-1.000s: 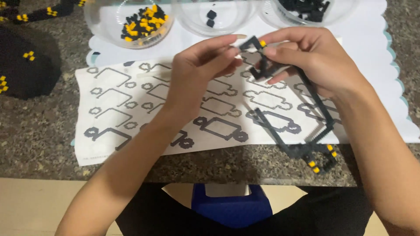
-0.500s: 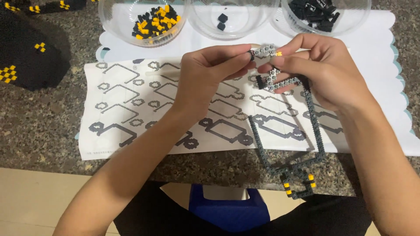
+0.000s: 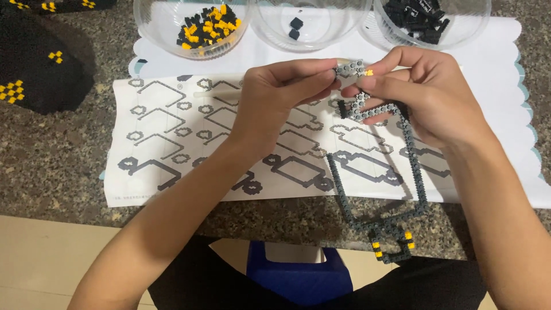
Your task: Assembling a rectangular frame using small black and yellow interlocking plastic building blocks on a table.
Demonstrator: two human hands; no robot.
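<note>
Speckled granite countertop [image 3: 51,166] carrying a printed diagram sheet [image 3: 172,143] at frame centre. Left hand [image 3: 270,109] and right hand [image 3: 427,95], upper centre, pinch with closed fingertips the top of a dark grey brick frame [image 3: 416,172], which hangs toward the lower right. Three clear bowls along the top edge: black-and-yellow bricks [image 3: 206,26], few bricks [image 3: 295,26], black bricks [image 3: 422,17].

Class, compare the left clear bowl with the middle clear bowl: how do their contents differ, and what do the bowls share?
The left bowl holds a heap of many small bricks, black and yellow mixed; the middle bowl holds only two. The left bowl's bricks come in two colours; the middle bowl's are all black. Both bowls are clear, round and stand on the white mat.
</note>
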